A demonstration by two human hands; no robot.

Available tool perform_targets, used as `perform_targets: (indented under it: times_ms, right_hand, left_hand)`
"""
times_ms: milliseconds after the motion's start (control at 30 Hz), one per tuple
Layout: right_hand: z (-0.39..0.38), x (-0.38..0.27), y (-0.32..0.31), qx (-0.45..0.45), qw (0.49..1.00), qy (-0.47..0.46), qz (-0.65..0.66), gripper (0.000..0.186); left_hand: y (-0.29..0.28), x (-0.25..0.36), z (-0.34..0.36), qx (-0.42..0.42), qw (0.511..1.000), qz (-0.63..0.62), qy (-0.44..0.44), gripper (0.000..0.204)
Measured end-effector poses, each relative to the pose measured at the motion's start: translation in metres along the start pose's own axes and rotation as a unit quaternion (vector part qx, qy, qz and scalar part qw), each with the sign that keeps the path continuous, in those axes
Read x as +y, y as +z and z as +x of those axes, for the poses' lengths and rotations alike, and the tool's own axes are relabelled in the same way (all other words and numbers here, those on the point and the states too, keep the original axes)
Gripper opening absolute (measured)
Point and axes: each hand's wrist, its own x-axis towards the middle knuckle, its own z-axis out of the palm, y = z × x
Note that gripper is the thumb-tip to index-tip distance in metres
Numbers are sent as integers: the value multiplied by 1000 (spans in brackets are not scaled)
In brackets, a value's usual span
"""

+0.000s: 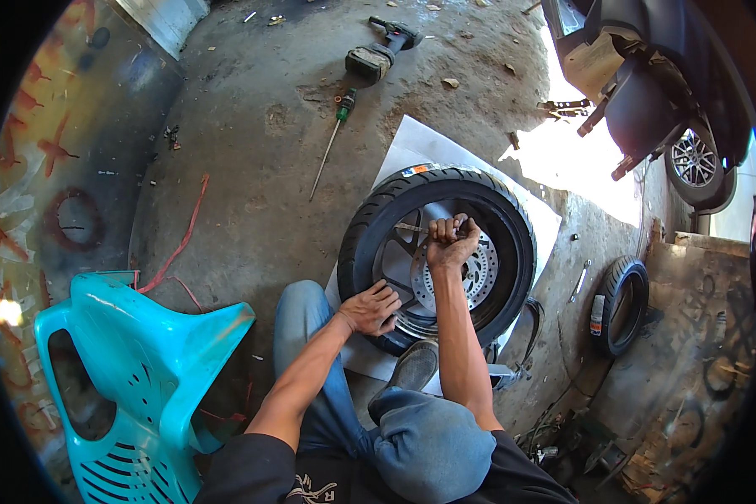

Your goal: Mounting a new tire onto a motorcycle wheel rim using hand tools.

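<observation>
A motorcycle wheel lies flat in front of me, its black tire (357, 252) around a dark spoked rim with a silver brake disc (481, 277). My left hand (371, 309) rests on the tire's near-left sidewall by the rim, fingers stretched out and thumb apart. Over the middle of the wheel, my right hand (452, 242) is closed in a fist. What it holds, if anything, is hidden by the fingers. My grey shoe (416, 366) is against the near edge of the wheel. Under it all lies a white sheet (405, 139).
Beyond the wheel lie a green-handled screwdriver (331, 149) and a cordless power tool (382, 52). A turquoise plastic chair (134, 370) stands at left. To the right are a wrench (580, 281), a second tire (620, 307) and a dark scooter (647, 101).
</observation>
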Motion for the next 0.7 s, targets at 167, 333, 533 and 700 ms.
perform_targets:
  times_ms: [167, 333, 533, 700]
  right_hand:
    - [3, 4, 10, -18, 999, -3, -33, 35]
    - [-3, 13, 4, 34, 999, -24, 7, 33]
    - [-8, 20, 6, 117, 991, -31, 51, 28]
    - [10, 20, 7, 146, 989, -30, 11, 28]
  left_hand:
    - [-1, -1, 4, -3, 1000, 9, 1, 35]
    - [-5, 0, 2, -16, 1000, 11, 1, 37]
    - [-7, 1, 2, -19, 1000, 16, -4, 36]
    - [-8, 4, 5, -23, 999, 24, -3, 36]
